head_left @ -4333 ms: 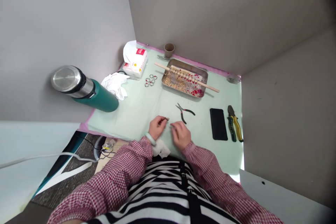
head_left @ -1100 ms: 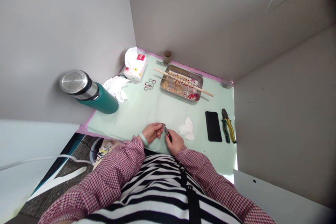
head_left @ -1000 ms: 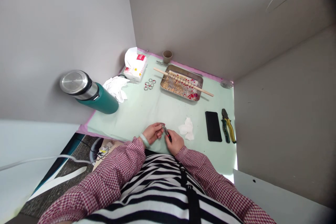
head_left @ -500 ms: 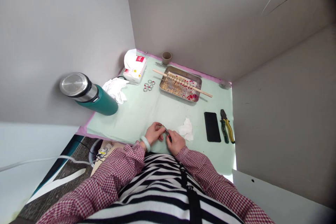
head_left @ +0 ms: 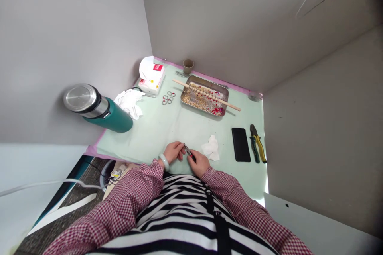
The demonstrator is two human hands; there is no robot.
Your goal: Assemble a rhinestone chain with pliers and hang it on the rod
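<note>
My right hand is closed around a small pair of pliers with dark handles and a bit of red. The metal jaws point up and left, to the fingertips of my left hand. Those fingertips are pinched together at the jaws; whatever they hold is too small to name. A pale bangle circles my left wrist. Several small beaded rings lie in a group farther up the table. Beyond my hands stands a metal tray of gold, clear and red beads, with a beaded wooden stick across it.
White paper scraps, a black phone and larger pliers lie to the right. A green flask, crumpled tissue and a tissue pack stand left. A small cup is at the back wall.
The pliers' jaws show more plainly between my hands, and my left fingertips have shifted slightly. The whole view has moved a little; the other things keep their places.
</note>
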